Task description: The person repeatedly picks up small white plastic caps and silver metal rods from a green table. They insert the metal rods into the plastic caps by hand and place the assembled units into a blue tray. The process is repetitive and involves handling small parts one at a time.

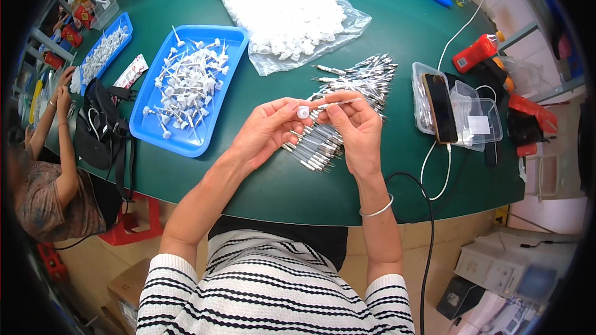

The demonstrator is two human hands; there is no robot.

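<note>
White cap (303, 112) sits out at the finger ends of the left hand (270, 129), which is pinched closed on it. That is the hand nearer to it. Just to its right is a thin rod (330, 105). The right hand (355, 123) has its grip closed too, with thumb and finger nipping the rod. The rod lies sideways, and its far end tips up a little to the right. Its left end points at the cap, so the two sit almost in one line. I cannot tell if they touch.

All this is held up over a green worktop (397, 37). Under and behind the hands is a messy pile of rods (366, 80). To the left is a blue tray (186, 146) full of thin sticks with white tops. Farther back lies a big clear bag (279, 9) of small white bits. On the right, a phone (441, 108) leans on clear boxes, with a red bottle (475, 54) behind. Out in the room, another person (59, 180) sits at the left side, near a black bag (96, 127) and a red stool (149, 218).
</note>
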